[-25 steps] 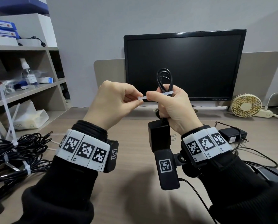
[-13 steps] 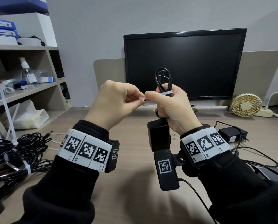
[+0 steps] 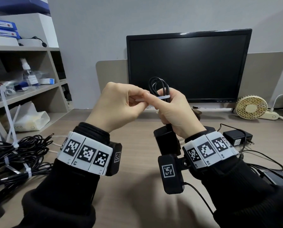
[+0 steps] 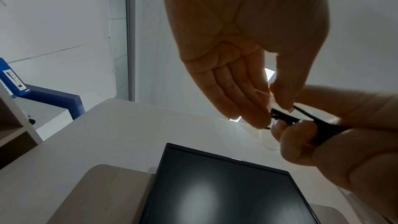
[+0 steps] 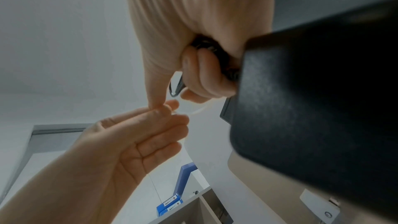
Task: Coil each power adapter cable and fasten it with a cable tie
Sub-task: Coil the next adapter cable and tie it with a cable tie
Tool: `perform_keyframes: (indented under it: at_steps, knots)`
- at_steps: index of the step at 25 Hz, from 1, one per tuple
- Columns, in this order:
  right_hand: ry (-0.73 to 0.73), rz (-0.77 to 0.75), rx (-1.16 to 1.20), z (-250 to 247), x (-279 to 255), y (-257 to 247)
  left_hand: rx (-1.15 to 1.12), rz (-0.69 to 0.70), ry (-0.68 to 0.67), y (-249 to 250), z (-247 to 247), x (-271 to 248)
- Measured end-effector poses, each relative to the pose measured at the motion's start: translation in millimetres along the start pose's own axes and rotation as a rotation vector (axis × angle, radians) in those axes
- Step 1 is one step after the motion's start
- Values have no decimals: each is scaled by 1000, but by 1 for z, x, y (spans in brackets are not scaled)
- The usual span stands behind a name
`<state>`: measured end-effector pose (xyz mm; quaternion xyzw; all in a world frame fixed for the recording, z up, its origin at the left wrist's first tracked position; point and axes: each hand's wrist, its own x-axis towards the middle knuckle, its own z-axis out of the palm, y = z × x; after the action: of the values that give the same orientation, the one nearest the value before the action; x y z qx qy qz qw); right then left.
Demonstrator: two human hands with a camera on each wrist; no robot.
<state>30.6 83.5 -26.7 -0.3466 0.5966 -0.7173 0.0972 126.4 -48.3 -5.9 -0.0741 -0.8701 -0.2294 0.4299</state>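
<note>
Your biggest risk here is the cable tie [image 3: 163,97] slipping before it locks: if your left hand [image 3: 119,104] loses the thin tail, or pulls it at an angle, the strap may loosen and the loops may spread. A second risk is the coiled cable [image 3: 158,87] sliding out of your right hand [image 3: 175,111], since the adapter block [image 3: 167,142] hangs below your fist and its weight drags on the bundle. You hold all of this in the air above the desk [image 3: 137,186], in front of the dark monitor [image 3: 186,65]. Your right hand is clenched around the middle of the coil, with the loops sticking out above it and the tie wrapped across them; your right forefinger reaches left to the tie. Your left hand pinches the tail of the tie between thumb and forefinger, the other fingers loosely curled. Whether the tail is already through the head of the tie is too small to tell. Tied bundles [image 3: 14,155] lie at the left, and another adapter [image 3: 237,138] at the right.
</note>
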Motion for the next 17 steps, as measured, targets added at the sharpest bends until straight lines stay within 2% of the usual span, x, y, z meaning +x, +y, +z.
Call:
perform_keyframes:
  at_steps: [4, 6, 8, 12, 14, 17]
  knots:
    - [12, -73, -67, 0, 1, 2, -77, -77, -45, 4, -1, 0]
    - [19, -91, -29, 0, 2, 3, -135, -90, -43, 7, -1, 0]
    - [2, -26, 57, 0, 3, 3, -228, -127, -61, 11, -1, 1]
    - [-205, 189, 166, 0, -1, -2, -361, -160, -118, 15, 5, 2]
    - [-242, 175, 155, 1, -1, -3, -370, -160, -134, 15, 7, 2]
    - [-208, 93, 121, -1, 0, -4, -403, -152, -136, 11, 7, 2]
